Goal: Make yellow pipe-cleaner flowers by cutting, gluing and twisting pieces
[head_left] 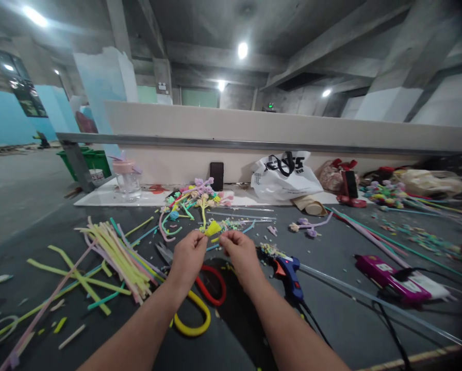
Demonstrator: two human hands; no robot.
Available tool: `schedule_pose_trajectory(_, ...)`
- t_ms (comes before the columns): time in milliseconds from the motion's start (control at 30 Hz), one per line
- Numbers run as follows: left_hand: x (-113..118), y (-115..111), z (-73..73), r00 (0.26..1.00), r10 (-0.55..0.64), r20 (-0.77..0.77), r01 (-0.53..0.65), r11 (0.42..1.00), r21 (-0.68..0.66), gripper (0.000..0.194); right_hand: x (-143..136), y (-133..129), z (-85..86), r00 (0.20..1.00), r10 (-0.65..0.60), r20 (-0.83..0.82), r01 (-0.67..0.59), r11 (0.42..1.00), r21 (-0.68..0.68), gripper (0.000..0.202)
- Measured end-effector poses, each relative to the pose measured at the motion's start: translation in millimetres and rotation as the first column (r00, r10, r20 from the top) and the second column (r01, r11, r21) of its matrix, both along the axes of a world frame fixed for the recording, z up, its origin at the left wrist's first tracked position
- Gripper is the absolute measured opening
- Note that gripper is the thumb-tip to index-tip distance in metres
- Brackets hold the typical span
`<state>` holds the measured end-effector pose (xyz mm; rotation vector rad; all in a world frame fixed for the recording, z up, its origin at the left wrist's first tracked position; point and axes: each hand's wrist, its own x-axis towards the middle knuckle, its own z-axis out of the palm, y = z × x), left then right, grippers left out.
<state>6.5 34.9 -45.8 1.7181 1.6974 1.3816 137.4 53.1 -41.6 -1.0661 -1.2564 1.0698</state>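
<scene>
Two bare forearms (146, 314) are slanting up from seven and five o'clock, drawing the hands close together with a narrow gap between them. The left hand (188, 255) is bending inward with its fingers curled, nearly closed, thumb and forefinger pinching one yellow piece (213, 228), which is flaring out toward one o'clock from that grip. The right hand (241, 252) is facing it, fingers folded and thumb lying close to the forefinger (whether those tips are holding anything, I cannot tell).

Taking the yellow piece as the clock's centre, one pair of scissors (211, 301) is lying toward six o'clock, its one red and one yellow handle showing and its blades pointing toward ten, partly behind the left hand. One blue glue gun (291, 273) is resting at four o'clock, with one clear rod (370, 298) running from it toward the lower right. One bundle of coloured stems (118, 252), too many to count, is spreading at nine o'clock. One heap of small flowers (202, 191) is sitting at twelve, with one black phone (216, 176) leaning upright just beyond. One clear cup (128, 183) is standing at ten o'clock, and one white bag (287, 178) is slumping at two.
</scene>
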Motion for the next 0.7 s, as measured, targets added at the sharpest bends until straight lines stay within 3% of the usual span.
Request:
schedule_pose_trajectory(100,0.0,0.5,0.1,1.0,-0.006,-0.008,0.006,1.0,-0.002,0.019,6.7,2.2,5.2,0.992,-0.102,0.067,0.093,0.987,0.13,0.007)
schedule_pose_trajectory(233,1.1,0.4,0.4,0.999,-0.026,-0.024,0.026,1.0,0.003,0.019,9.7,3.1,5.5,0.981,-0.129,0.143,0.097,0.972,0.214,0.008)
schedule_pose_trajectory(700,2.5,-1.6,3.3,0.996,-0.08,-0.031,0.079,0.997,-0.027,0.019,6.7,3.4,0.9,0.965,-0.178,0.194,0.131,0.964,0.229,0.012)
